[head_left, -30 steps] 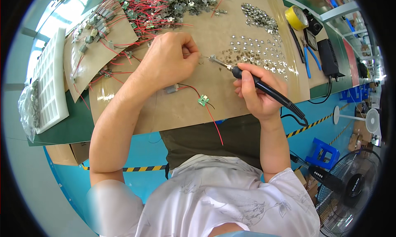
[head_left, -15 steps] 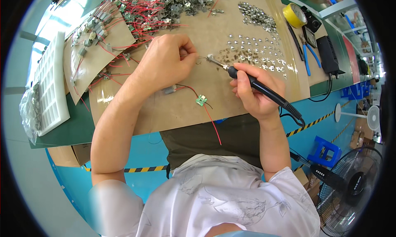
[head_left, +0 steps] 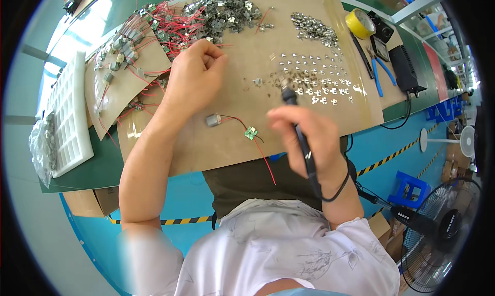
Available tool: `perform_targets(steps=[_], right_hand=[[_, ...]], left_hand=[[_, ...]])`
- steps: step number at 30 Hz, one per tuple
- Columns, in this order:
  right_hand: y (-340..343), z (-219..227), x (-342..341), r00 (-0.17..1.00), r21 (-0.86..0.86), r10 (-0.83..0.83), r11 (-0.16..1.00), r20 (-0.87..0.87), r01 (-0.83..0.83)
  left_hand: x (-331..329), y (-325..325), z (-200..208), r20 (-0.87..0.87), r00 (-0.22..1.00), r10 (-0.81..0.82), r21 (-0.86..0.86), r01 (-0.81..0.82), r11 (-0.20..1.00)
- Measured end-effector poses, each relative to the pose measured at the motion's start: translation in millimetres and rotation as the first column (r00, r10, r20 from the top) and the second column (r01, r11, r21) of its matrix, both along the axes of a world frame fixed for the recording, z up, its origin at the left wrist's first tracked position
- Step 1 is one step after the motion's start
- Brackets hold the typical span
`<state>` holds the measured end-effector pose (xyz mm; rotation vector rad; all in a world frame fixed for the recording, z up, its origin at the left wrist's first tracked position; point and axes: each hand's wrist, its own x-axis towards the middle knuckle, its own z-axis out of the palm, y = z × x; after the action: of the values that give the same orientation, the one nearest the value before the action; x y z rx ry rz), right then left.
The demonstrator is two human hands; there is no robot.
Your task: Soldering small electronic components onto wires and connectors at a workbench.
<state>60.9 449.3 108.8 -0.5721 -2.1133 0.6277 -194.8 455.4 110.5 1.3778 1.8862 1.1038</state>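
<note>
My right hand (head_left: 314, 141) grips a black soldering iron (head_left: 306, 159), blurred, its tip up toward the brown-flecked patch of the board. My left hand (head_left: 198, 77) hovers over the brown work surface with thumb and fingers pinched together; anything between them is too small to make out. Just right of it lies a small metal piece (head_left: 258, 81). Nearer me, a small grey motor (head_left: 213, 120) is wired to a green circuit board (head_left: 251, 133), from which a red wire (head_left: 266, 164) runs over the front edge. Several shiny metal clips (head_left: 322, 91) lie in rows to the right.
Piles of metal clips (head_left: 227, 12) and red-wired boards (head_left: 172, 25) fill the back. Motors (head_left: 117, 59) lie on cardboard at left, beside a white compartment tray (head_left: 72, 121). At right are yellow tape (head_left: 360, 24), blue-handled pliers (head_left: 380, 77) and a black box (head_left: 406, 66).
The soldering iron has drawn back toward me and turned more upright. My left hand has shifted left, away from the small metal piece, which now lies alone on the surface.
</note>
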Motion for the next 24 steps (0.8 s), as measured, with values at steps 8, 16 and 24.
perform_targets(steps=[8, 16, 24], right_hand=[[-23, 7, 1, 0.941, -0.050, 0.004, 0.999, 0.338, 0.013], [-8, -6, -4, 0.994, -0.068, 0.005, 0.998, 0.107, 0.003], [6, -18, -23, 0.990, -0.025, -0.013, 1.000, -0.137, 0.010]], left_hand=[[-11, 2, 7, 0.144, 0.984, -0.104, 0.023, 0.102, 0.995], [-5, -11, 16, 0.310, 0.827, -0.468, 0.058, 0.475, 0.878], [-7, -9, 14, 0.210, 0.795, -0.569, -0.159, 0.601, 0.783]])
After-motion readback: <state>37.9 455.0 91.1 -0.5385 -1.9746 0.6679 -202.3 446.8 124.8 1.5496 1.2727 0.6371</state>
